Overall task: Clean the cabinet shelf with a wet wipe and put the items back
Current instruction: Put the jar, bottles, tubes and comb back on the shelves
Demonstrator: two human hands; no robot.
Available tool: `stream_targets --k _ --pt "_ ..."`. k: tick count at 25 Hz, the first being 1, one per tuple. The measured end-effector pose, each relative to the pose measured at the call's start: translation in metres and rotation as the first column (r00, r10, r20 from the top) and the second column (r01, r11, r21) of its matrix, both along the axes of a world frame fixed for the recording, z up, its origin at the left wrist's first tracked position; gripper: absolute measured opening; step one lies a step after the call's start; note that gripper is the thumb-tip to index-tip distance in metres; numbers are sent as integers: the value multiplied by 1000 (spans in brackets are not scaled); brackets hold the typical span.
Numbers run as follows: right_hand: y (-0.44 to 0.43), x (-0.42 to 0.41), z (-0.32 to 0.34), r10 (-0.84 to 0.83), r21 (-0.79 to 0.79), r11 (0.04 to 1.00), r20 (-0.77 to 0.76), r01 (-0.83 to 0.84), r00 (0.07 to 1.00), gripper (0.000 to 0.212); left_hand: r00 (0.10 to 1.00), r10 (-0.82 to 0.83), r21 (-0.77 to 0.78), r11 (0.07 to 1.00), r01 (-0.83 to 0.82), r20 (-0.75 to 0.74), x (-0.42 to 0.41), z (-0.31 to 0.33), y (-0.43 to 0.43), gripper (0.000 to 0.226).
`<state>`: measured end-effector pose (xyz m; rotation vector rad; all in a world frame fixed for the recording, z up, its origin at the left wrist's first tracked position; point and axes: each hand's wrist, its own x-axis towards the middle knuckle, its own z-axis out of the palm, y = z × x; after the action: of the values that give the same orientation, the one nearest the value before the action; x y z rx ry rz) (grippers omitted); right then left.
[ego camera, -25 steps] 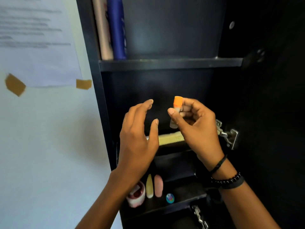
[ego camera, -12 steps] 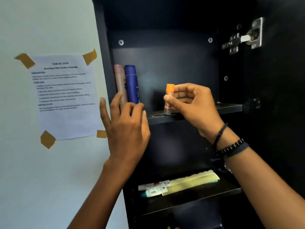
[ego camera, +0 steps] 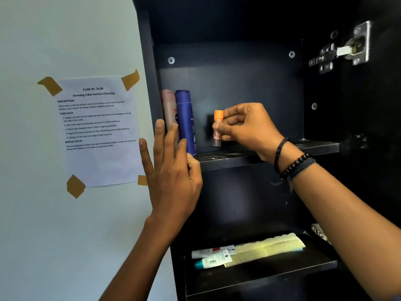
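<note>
We look into an open dark cabinet whose upper shelf carries the things we are handling. Our right hand pinches a small clear vial with an orange cap between thumb and curled fingers, gripping it just under the cap. The vial stands upright with its base down at the shelf surface, near the middle of the shelf; we cannot tell whether it touches the board or hangs just above it. At the left end of the same shelf a blue bottle stands upright, with a pink bottle just beside it against the side wall, both apart from the vial. Our left hand is open with straight fingers laid flat by the front edge of the cabinet's left side panel, holding nothing; its thumb lies at the shelf's front edge below the blue bottle. A black cord and a dark beaded bracelet circle the right wrist. On the lower shelf lie a pale yellow comb and, touching its left end, a white tube with a teal cap and a second tube just behind it. A printed sheet is taped to the wall left of the cabinet, and a metal hinge shows at the upper right.
</note>
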<state>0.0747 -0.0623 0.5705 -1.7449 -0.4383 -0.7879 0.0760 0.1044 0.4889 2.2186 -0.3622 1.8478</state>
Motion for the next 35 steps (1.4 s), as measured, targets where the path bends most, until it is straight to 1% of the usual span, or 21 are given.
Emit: stream_targets --k 5,10,16,21,28,35 --pt "-2 12 -1 18 -17 1000 -60 -19 998 22 999 -22 -25 999 22 26 3 -3 -2 50" --pt "4 20 0 30 -33 999 -69 -32 997 28 998 -21 -29 999 23 53 5 -5 -3 45" --pt "15 29 -2 21 -99 995 -88 -30 996 26 998 -1 -35 999 3 59 6 -5 -3 46" --pt "16 34 -3 -49 -154 987 -80 36 996 25 998 0 -39 999 2 64 6 -5 -4 44" --pt "16 31 -4 -107 -179 980 -87 90 991 38 998 -7 -48 999 10 61 5 -5 -4 40" --pt "15 27 -5 -161 -187 972 -72 145 984 41 999 -15 -51 999 17 48 4 -5 -4 40"
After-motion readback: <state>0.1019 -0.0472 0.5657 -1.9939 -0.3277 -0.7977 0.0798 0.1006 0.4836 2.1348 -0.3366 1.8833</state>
